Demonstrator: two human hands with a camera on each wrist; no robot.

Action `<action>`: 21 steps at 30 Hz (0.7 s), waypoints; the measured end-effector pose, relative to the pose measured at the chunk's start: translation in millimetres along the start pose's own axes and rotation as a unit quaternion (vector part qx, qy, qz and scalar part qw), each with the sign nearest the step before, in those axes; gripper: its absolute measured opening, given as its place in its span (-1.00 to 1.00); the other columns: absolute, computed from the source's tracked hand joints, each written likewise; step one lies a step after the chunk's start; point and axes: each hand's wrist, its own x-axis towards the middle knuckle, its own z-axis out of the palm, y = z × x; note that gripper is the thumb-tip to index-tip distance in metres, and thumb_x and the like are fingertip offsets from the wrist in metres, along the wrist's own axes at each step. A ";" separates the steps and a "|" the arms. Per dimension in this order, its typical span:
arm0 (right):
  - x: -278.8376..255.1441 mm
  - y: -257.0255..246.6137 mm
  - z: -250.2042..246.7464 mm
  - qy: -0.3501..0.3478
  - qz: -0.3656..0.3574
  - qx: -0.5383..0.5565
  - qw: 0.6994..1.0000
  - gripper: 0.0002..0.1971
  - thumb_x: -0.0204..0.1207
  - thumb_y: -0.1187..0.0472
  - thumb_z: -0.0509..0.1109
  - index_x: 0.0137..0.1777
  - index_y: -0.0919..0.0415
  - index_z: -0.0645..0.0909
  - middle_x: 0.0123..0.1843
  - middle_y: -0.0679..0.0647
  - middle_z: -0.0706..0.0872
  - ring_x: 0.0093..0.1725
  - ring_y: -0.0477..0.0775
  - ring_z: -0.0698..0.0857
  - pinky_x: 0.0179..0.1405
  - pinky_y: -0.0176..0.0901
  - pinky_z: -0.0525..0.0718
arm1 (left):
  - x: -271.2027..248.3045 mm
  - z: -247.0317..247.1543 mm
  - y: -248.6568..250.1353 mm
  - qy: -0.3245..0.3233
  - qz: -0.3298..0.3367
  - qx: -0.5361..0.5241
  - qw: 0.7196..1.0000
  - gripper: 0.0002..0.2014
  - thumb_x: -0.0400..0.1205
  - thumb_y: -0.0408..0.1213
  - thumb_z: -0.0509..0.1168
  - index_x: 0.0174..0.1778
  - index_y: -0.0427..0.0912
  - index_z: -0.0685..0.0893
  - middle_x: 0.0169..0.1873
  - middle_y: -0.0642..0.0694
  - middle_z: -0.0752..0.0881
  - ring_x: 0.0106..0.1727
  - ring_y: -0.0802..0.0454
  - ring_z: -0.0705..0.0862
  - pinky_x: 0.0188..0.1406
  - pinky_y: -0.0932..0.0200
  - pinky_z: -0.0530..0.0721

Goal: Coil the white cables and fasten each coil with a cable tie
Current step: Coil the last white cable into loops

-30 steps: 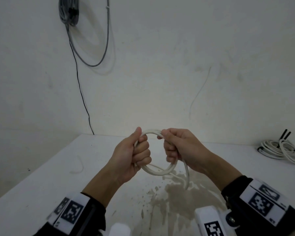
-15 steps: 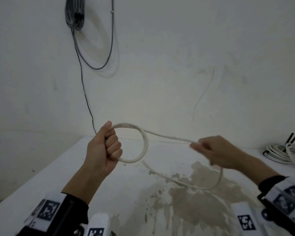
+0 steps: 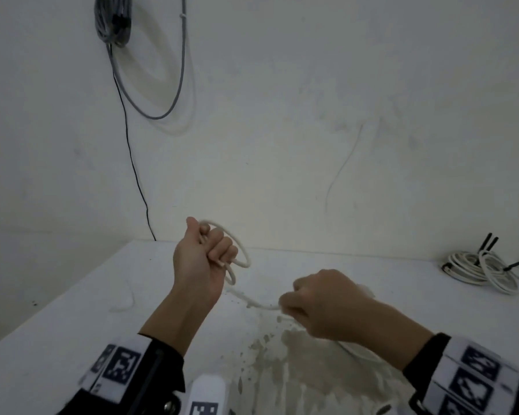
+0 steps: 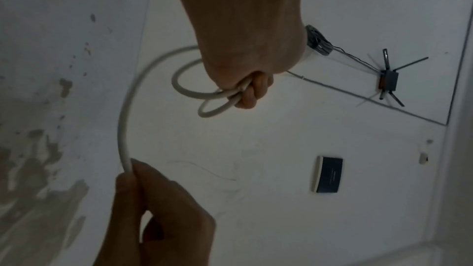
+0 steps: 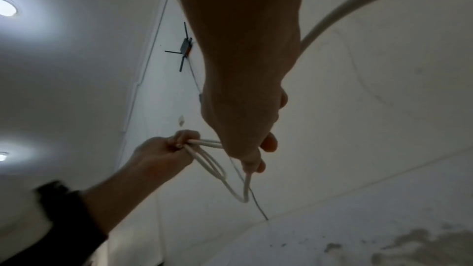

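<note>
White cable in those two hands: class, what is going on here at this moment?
A person is coiling a white cable above a stained white table. The left hand grips a couple of small loops gathered in its fist. The right hand pinches the loose run of the same cable lower down, ready to feed another loop. No cable tie is on this coil yet. A bundle of coiled white cables lies at the table's far right.
</note>
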 end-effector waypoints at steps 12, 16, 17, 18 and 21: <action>22.0 16.1 -49.7 0.257 -0.087 0.119 0.955 -0.60 0.49 -0.15 0.24 -0.37 0.12 0.65 -0.60 -0.10 0.60 -0.66 -0.05 0.46 -0.66 -0.28 0.40 | -22.8 -10.2 -17.1 -0.233 -0.029 0.491 0.839 -0.57 0.74 0.00 -0.06 -0.18 -0.32 0.40 -0.67 -0.04 0.40 -0.70 0.06 0.39 -0.64 0.22 0.41; 23.7 22.3 -40.1 0.242 0.069 0.214 0.944 -0.39 0.24 -0.51 0.18 -0.30 0.11 0.49 -0.53 -0.09 0.54 -0.59 -0.13 0.36 -0.52 -0.31 0.34 | -14.4 -11.7 1.7 -0.286 -0.301 0.252 0.874 -0.56 0.59 0.16 0.15 -0.41 -0.13 0.41 -0.72 0.10 0.19 -0.77 0.21 0.15 -0.74 0.38 0.14; 24.6 22.0 -35.0 0.200 0.115 0.249 0.941 -0.31 0.18 -0.57 0.10 -0.23 0.11 0.49 -0.41 -0.07 0.61 -0.51 -0.15 0.44 -0.42 -0.27 0.41 | -11.3 -13.7 3.9 -0.319 -0.346 0.194 0.861 -0.59 0.57 0.13 0.23 -0.41 -0.12 0.45 -0.72 0.10 0.19 -0.78 0.21 0.17 -0.76 0.39 0.19; 25.2 19.7 -30.8 0.167 0.132 0.286 0.934 -0.25 0.19 -0.61 0.03 -0.16 0.11 0.52 -0.28 -0.04 0.66 -0.39 -0.15 0.52 -0.29 -0.22 0.49 | -9.6 -14.8 4.8 -0.352 -0.373 0.136 0.848 -0.63 0.59 0.07 0.27 -0.39 -0.12 0.49 -0.71 0.08 0.21 -0.77 0.18 0.19 -0.75 0.36 0.23; 22.8 3.6 -22.6 0.086 0.107 0.495 0.858 -0.13 0.38 -0.55 -0.19 -0.05 0.21 0.65 -0.12 0.09 0.74 -0.08 -0.01 0.70 0.04 -0.04 0.65 | -6.6 -18.0 2.8 -0.399 -0.396 -0.019 0.827 -0.65 0.73 -0.06 0.09 -0.25 -0.23 0.52 -0.62 -0.01 0.32 -0.68 0.09 0.28 -0.64 0.25 0.28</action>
